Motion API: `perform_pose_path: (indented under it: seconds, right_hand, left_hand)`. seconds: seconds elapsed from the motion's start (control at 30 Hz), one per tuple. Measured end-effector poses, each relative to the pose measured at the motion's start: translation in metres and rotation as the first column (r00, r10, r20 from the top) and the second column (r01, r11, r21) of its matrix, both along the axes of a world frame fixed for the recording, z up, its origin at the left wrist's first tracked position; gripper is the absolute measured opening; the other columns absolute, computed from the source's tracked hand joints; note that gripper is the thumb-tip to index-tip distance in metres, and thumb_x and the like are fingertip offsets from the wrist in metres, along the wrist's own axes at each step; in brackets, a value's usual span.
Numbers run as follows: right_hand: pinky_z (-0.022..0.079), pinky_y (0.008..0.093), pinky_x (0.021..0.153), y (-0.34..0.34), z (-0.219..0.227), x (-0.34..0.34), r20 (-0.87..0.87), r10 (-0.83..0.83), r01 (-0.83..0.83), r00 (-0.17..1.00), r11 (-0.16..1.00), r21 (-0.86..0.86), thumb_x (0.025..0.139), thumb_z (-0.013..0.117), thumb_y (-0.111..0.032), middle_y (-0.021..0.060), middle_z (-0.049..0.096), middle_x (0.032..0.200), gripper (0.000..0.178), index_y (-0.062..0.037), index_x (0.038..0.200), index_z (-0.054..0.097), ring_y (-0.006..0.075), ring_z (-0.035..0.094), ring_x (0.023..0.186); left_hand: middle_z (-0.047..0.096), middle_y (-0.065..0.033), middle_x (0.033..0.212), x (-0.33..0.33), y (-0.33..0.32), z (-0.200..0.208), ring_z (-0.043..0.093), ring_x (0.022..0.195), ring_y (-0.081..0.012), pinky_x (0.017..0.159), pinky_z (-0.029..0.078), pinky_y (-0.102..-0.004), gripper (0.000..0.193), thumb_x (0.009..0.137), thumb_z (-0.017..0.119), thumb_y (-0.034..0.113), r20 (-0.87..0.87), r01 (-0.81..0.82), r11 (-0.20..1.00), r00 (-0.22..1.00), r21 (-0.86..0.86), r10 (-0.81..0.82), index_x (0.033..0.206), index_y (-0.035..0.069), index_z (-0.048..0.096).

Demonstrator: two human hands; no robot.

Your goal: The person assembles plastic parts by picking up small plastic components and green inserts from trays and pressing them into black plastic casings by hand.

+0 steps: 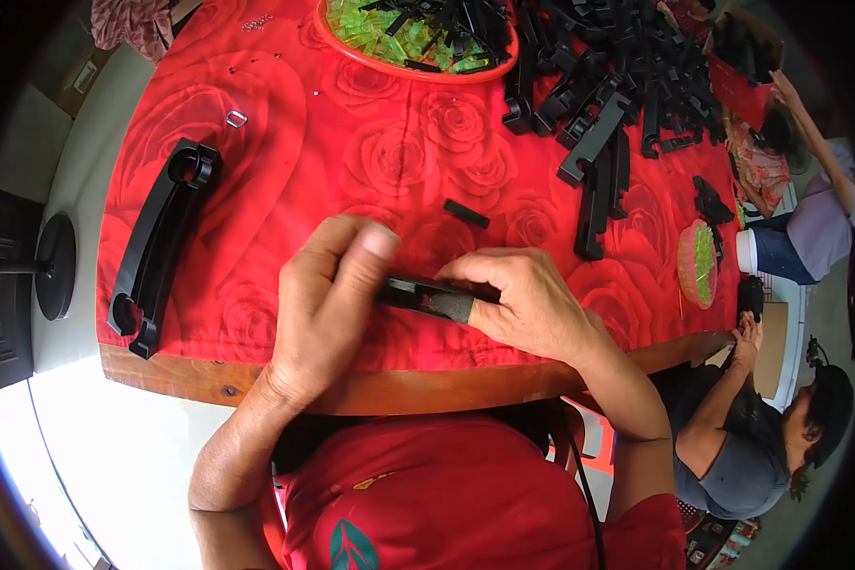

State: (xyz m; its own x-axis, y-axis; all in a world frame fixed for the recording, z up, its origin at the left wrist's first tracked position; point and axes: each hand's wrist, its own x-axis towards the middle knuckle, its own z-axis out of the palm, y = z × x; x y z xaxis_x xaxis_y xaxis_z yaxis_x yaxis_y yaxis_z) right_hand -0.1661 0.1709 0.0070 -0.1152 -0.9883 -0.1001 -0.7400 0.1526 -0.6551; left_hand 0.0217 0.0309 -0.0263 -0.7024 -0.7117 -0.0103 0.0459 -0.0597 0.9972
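A narrow black plastic piece (407, 293) spans the gap between my hands, just above the table's near side. My left hand (321, 304) is closed round its left end, thumb raised on top, and hides that end. With the fingers behind and the thumb in front, my right hand (534, 302) grips the other end. A dark grey wrap (451, 307) covers the tip of the right thumb. Just beyond the hands lies a short black strip (466, 213). A long black plastic bar (158, 252) with rounded openings at both ends rests to the left.
An orange-rimmed basin (427, 73) at the back holds yellow-green clear pieces and black parts. Black parts (627, 85) heap at the back right. A small basket (699, 266) stands near the right edge. A metal ring (236, 119) lies far left. Other people work at the right.
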Motion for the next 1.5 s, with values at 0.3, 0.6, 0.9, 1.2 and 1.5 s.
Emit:
perform_pose_path:
  seconds: [0.3,0.6,0.9,1.2,1.5]
  right_hand:
    - [0.055,0.0321,0.066,-0.016,-0.006,-0.029,-0.234,-0.24,0.15,0.942,0.926,-0.347,0.089,0.082,-0.006,0.0095,0.073,0.088,0.021,-0.0022,0.109,0.078,0.0185,0.069,0.073]
    - [0.056,0.0402,0.074,-0.014,-0.017,-0.043,-0.23,-0.229,0.159,0.946,0.945,-0.287,0.086,0.081,-0.005,0.0118,0.073,0.089,0.021,-0.004,0.106,0.078,0.0288,0.072,0.083]
    - [0.052,0.0383,0.064,0.026,0.023,-0.013,-0.046,-0.13,0.116,0.99,0.968,-0.224,0.087,0.074,0.005,0.0122,0.07,0.087,0.022,-0.0021,0.108,0.075,0.0279,0.069,0.076]
    - [0.054,0.0379,0.062,0.034,0.015,0.018,-0.161,-0.063,0.017,0.985,0.962,-0.273,0.076,0.078,0.011,0.0065,0.07,0.086,0.037,-0.0039,0.11,0.075,0.0237,0.064,0.074]
    - [0.054,0.0348,0.06,0.032,0.015,0.028,-0.292,-0.058,-0.034,0.955,0.954,-0.298,0.076,0.081,0.008,0.0068,0.068,0.089,0.033,-0.0025,0.107,0.075,0.0234,0.064,0.075]
  left_hand:
    - [0.065,-0.0149,0.09,0.001,-0.004,0.007,0.063,0.084,-0.0344,0.074,0.052,-0.0435,0.007,0.096,0.075,0.008,0.254,0.151,0.806,0.967,-0.572,-0.001,0.099,0.002,0.073]
    - [0.067,-0.0137,0.093,0.002,-0.007,0.015,0.061,0.088,-0.034,0.079,0.051,-0.0442,0.01,0.093,0.076,0.009,0.301,0.231,0.769,0.952,-0.596,-0.053,0.099,0.001,0.074]
    - [0.069,-0.012,0.102,0.01,-0.017,0.017,0.06,0.097,-0.0304,0.083,0.052,-0.0396,0.023,0.089,0.077,0.008,0.342,0.364,0.746,0.92,-0.558,-0.193,0.111,0.001,0.076]
    - [0.069,-0.0116,0.1,0.01,-0.016,0.021,0.062,0.097,-0.03,0.082,0.052,-0.04,0.023,0.087,0.079,0.004,0.38,0.403,0.74,0.9,-0.538,-0.215,0.11,0.001,0.076]
    - [0.067,-0.0133,0.102,0.009,-0.01,0.016,0.062,0.097,-0.0311,0.084,0.052,-0.041,0.024,0.086,0.074,0.002,0.356,0.39,0.768,0.907,-0.508,-0.225,0.111,0.0,0.075]
